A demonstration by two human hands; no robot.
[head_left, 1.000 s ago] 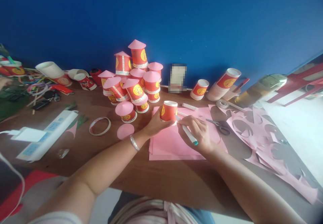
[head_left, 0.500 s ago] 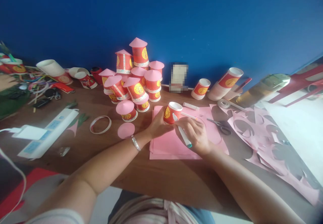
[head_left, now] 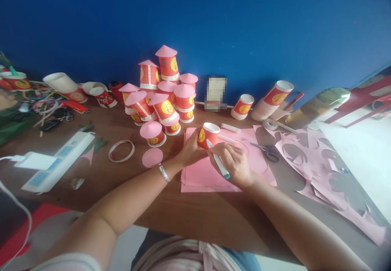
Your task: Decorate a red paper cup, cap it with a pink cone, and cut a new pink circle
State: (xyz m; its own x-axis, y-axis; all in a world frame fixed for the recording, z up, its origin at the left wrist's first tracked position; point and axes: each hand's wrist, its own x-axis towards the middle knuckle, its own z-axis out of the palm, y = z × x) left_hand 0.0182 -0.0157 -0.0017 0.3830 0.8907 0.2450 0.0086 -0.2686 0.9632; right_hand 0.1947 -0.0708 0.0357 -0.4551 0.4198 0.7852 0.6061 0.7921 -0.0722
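One red paper cup [head_left: 208,135] in the left hand [head_left: 192,150]; one white marker [head_left: 219,163] in the right hand [head_left: 235,161].
Left hand grasps the cup by its side, open rim up and slightly tilted, above stacked pink sheets [head_left: 198,177]; right hand is closed around the marker, tip at the cup's wall, contact not determinable. Noted on the sheets beyond the hands: a white tube [head_left: 230,128] and a thin stick [head_left: 228,139]. Scissors [head_left: 269,153] lie at their right edge, with pink offcuts [head_left: 337,201] farther right. To the left, on the brown counter [head_left: 171,210]: a pink disc [head_left: 152,157], a white ring [head_left: 110,153] and a power strip [head_left: 59,161]. Behind the disc, cone-topped red cups [head_left: 165,110] stand piled.
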